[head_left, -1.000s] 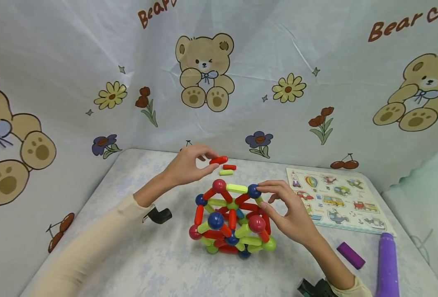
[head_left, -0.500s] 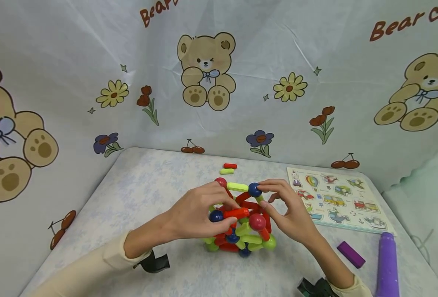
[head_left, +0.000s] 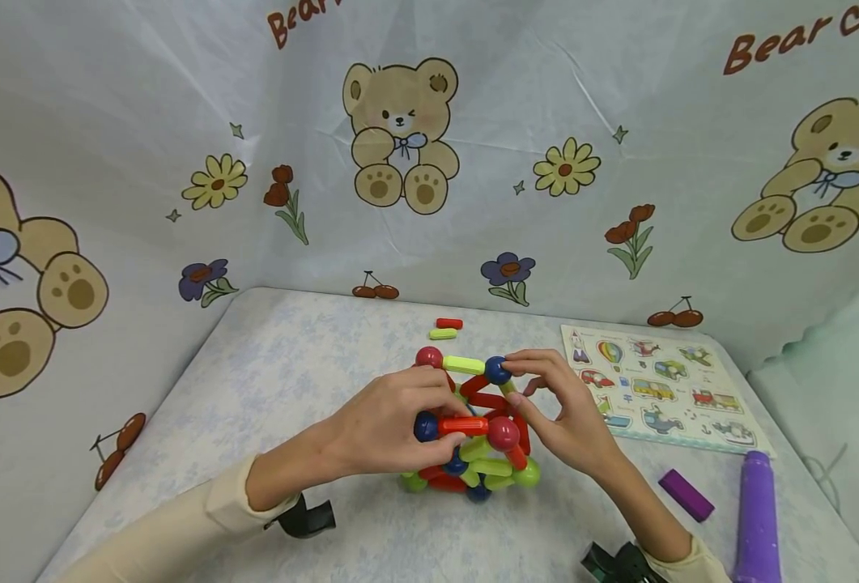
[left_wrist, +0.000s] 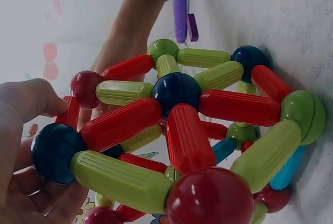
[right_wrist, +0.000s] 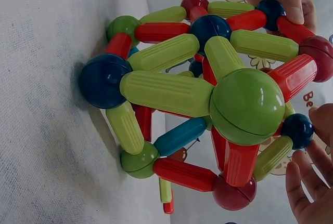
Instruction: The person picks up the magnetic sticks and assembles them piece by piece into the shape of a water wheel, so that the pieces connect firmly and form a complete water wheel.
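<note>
At the middle of the table (head_left: 269, 380), my left hand (head_left: 381, 429) pinches a red rod (head_left: 463, 425) against the ball-and-rod frame (head_left: 473, 429) while my right hand (head_left: 563, 413) grips its blue ball (head_left: 497, 370); light, rigid plastic, I judge, its joints easily pulled apart, best held by the balls.

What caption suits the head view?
Left hand sets a red rod into the ball-and-rod structure while right hand steadies it.
</note>
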`<state>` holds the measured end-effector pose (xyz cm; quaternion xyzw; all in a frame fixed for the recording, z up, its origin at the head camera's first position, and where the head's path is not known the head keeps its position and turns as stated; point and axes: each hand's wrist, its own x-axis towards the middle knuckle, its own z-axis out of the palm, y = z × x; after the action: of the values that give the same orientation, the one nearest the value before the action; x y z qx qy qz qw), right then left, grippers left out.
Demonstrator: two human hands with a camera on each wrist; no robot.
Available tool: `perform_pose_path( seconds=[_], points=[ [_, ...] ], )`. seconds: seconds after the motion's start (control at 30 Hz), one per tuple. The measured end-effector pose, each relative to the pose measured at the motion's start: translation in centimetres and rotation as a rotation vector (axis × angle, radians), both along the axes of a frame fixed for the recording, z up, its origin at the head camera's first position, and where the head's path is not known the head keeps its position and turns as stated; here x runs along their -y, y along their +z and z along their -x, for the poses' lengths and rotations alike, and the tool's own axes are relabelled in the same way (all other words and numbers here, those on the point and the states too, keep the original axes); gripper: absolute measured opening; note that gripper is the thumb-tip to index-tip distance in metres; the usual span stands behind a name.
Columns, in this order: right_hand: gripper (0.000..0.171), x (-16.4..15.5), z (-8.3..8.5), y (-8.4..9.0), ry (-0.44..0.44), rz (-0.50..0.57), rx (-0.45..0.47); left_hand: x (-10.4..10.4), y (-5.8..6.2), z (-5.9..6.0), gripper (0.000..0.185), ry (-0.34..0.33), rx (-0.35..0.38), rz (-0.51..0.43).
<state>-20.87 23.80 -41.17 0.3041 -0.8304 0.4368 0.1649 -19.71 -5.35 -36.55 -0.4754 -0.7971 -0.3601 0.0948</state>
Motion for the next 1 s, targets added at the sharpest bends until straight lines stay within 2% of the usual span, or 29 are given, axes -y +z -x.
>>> perform_pose_path(
  seconds=[0.47,0.63,0.7,0.8,0.9,1.0],
  points=[
    [0.054,0.4,-0.1,0.0,-0.008,0.037,-0.039,-0.3,0.8,-0.2,0.014,0.007,0.042,0.04],
    [0.049,0.2,-0.4,0.1,-0.021,0.045,-0.045,-0.5,0.8,-0.1,0.014,0.016,0.068,0.039],
    [0.047,-0.1,-0.6,0.3,0.022,0.049,-0.06,-0.6,0.7,0.0,0.014,0.021,0.08,0.036],
    [0.046,-0.4,-1.0,0.6,0.151,0.023,-0.059,-0.6,0.8,0.0,0.013,0.024,0.09,0.036],
    [0.048,-0.6,-1.4,1.0,0.269,-0.034,0.001,-0.5,0.8,0.0,0.013,0.022,0.094,0.04],
    [0.049,-0.4,-1.6,1.3,0.297,-0.07,0.067,-0.5,0.9,0.0,0.012,0.016,0.097,0.041]
  ],
)
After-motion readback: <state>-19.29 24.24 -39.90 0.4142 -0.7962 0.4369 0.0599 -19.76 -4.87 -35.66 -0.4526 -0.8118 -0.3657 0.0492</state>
